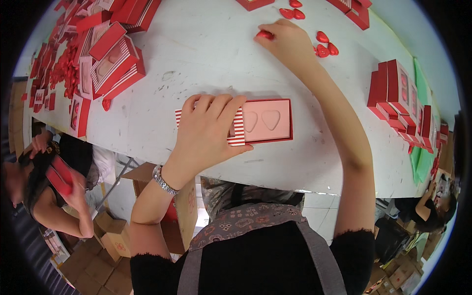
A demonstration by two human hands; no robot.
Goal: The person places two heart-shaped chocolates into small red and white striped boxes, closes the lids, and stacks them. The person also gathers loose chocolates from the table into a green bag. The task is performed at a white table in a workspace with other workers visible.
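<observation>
My left hand (210, 125) lies over the striped sleeve (239, 127) of a red gift box and grips it. From the sleeve's right end the box's tray (284, 118) sticks out, with a pink insert that has heart-shaped hollows; the two in sight hold nothing. What lies under the hand is hidden. Farther up the table, my right hand (284, 35) pinches a red foil-wrapped heart (265, 35) between thumb and fingers. Several more foil hearts (322, 50) lie just right of that wrist, and others (292, 14) sit above the hand.
Red-and-striped boxes (114, 66) are piled at the left beside a heap of foil hearts (66, 70). Stacked boxes (398, 99) stand at the right on green sheeting. A person (55, 191) at the left holds a red box; another person (431, 210) is at the far right. Cardboard cartons (114, 236) stand below.
</observation>
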